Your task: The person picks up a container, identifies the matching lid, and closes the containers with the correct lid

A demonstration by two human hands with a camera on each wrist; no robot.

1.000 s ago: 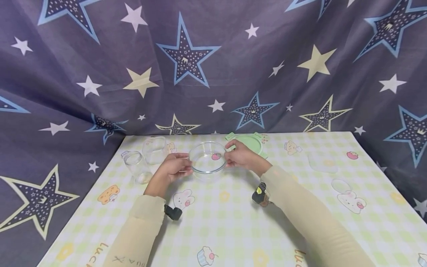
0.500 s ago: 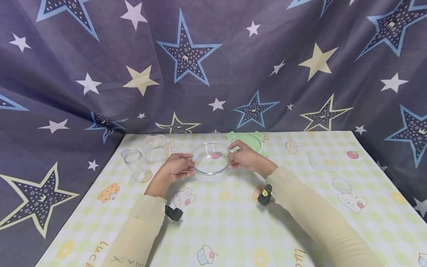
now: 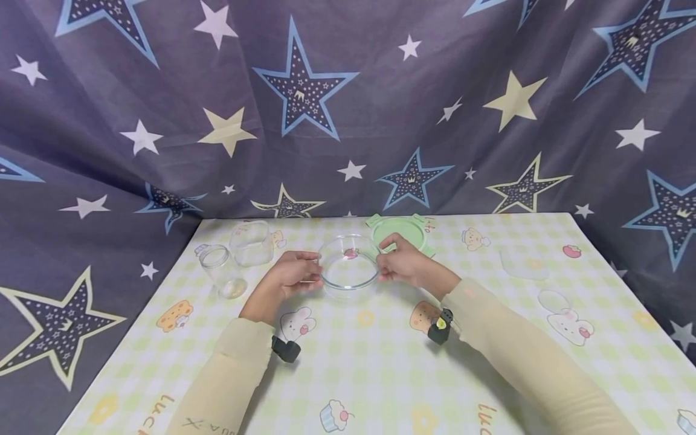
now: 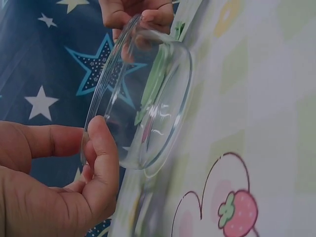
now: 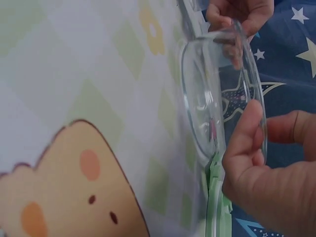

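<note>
A round clear glass bowl (image 3: pixel 348 284) is held between both hands over the middle of the table, its base close to the cloth. My left hand (image 3: pixel 294 273) pinches the rim on the left side, thumb and fingers on either side of the glass in the left wrist view. On the opposite side my right hand (image 3: pixel 406 264) pinches the rim the same way, as the right wrist view shows. Just behind the right hand lies a green lid (image 3: pixel 399 229) with side clips, partly covered by that hand in the head view.
At the back left stand a clear jar (image 3: pixel 222 273) and a clear squarish container (image 3: pixel 252 243). To the right lie a faint clear squarish piece (image 3: pixel 523 266) and a clear round disc (image 3: pixel 554 299). A star-patterned curtain (image 3: pixel 348 109) hangs along the table's back edge.
Both hands and the bowl have shifted slightly to the right and a little nearer to me. More of the green lid shows. The other containers have stayed in place.
</note>
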